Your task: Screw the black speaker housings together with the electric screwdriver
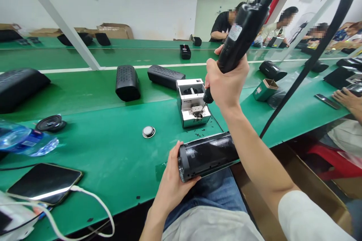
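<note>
My left hand (172, 177) grips a black cylindrical speaker body (207, 156) by its end, low over the near edge of the green workbench (113, 165). My right hand (226, 83) is closed around a black electric screwdriver (243, 34), held upright with its cord rising overhead. The screwdriver's thin bit (204, 107) points down into the rail of a silver-and-white screw feeder (192, 101). Small dark scraps lie on the bench beside the feeder.
A round speaker driver (51, 123), a metal disc (148, 131), a phone on a white cable (43, 183) and a water bottle (19, 139) lie nearby. Several black speakers stand beyond. A co-worker's hand (349, 99) rests at the right.
</note>
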The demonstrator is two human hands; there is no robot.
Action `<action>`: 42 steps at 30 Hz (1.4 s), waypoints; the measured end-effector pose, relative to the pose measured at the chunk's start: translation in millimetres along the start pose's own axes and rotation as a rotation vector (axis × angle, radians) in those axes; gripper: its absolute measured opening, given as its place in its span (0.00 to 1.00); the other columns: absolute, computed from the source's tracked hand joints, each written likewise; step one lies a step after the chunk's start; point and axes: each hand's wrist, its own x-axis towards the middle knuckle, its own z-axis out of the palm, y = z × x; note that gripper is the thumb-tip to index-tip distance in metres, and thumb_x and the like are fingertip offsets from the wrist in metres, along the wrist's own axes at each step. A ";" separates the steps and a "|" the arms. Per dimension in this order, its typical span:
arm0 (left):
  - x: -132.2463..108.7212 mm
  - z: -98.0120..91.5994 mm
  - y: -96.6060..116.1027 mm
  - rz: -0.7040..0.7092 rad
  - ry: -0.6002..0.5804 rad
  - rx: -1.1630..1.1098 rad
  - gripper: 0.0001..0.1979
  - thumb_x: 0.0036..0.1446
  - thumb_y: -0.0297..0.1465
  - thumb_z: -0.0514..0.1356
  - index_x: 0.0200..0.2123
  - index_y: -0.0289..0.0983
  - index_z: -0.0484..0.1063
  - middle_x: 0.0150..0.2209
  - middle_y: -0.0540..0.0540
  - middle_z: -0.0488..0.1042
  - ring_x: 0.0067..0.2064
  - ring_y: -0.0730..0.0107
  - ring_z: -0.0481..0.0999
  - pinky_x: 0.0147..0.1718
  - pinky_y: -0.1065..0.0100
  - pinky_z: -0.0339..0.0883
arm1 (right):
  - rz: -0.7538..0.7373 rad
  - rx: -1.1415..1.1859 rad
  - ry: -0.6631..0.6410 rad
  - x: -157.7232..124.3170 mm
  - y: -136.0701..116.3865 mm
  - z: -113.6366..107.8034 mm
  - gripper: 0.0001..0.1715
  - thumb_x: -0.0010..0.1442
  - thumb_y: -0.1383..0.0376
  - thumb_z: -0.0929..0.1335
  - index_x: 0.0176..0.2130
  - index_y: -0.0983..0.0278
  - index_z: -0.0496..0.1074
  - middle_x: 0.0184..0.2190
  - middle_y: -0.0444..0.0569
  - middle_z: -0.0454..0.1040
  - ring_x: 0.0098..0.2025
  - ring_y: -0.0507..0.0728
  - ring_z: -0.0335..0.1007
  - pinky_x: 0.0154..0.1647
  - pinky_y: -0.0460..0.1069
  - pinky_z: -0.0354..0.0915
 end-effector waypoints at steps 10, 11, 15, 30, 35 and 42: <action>0.9 -1.0 2.2 0.009 0.011 0.019 0.60 0.62 0.31 0.75 0.85 0.57 0.41 0.84 0.40 0.59 0.82 0.41 0.65 0.79 0.40 0.65 | 0.039 0.154 -0.004 -10.6 -49.6 -32.1 0.14 0.62 0.66 0.77 0.42 0.54 0.71 0.20 0.32 0.63 0.16 0.51 0.60 0.16 0.50 0.60; 0.8 -1.3 2.2 0.008 0.010 0.020 0.60 0.63 0.31 0.75 0.85 0.57 0.41 0.84 0.40 0.58 0.82 0.42 0.65 0.79 0.40 0.64 | 0.020 0.183 -0.004 -10.9 -63.6 -45.2 0.14 0.60 0.67 0.78 0.41 0.55 0.73 0.19 0.32 0.63 0.16 0.51 0.60 0.16 0.50 0.60; 0.3 -1.6 2.2 -0.003 0.021 0.020 0.58 0.65 0.35 0.74 0.85 0.56 0.42 0.83 0.40 0.59 0.82 0.42 0.66 0.80 0.38 0.63 | -0.009 0.193 0.099 -18.7 -122.9 -106.4 0.16 0.51 0.71 0.81 0.37 0.57 0.79 0.16 0.33 0.62 0.13 0.50 0.54 0.11 0.51 0.54; 0.2 -2.9 8.8 -0.054 0.043 0.035 0.58 0.66 0.42 0.73 0.86 0.56 0.38 0.83 0.40 0.60 0.80 0.40 0.69 0.77 0.36 0.66 | 0.084 0.040 0.191 -59.5 -142.8 -167.8 0.22 0.45 0.75 0.77 0.38 0.53 0.81 0.17 0.35 0.67 0.10 0.53 0.55 0.09 0.53 0.53; -1.4 -3.9 10.2 -0.038 0.056 0.044 0.56 0.67 0.42 0.72 0.86 0.53 0.41 0.82 0.38 0.61 0.80 0.40 0.68 0.77 0.38 0.67 | 0.127 0.074 0.110 -74.4 -122.2 -167.0 0.19 0.56 0.74 0.78 0.44 0.56 0.78 0.22 0.36 0.71 0.14 0.52 0.62 0.14 0.51 0.60; -4.1 -9.2 10.0 -0.091 0.027 0.060 0.51 0.61 0.40 0.76 0.80 0.52 0.53 0.76 0.38 0.69 0.71 0.39 0.80 0.66 0.44 0.79 | 0.198 0.139 -0.041 -94.1 -88.4 -173.1 0.18 0.67 0.78 0.75 0.47 0.59 0.74 0.25 0.35 0.69 0.18 0.50 0.64 0.19 0.48 0.62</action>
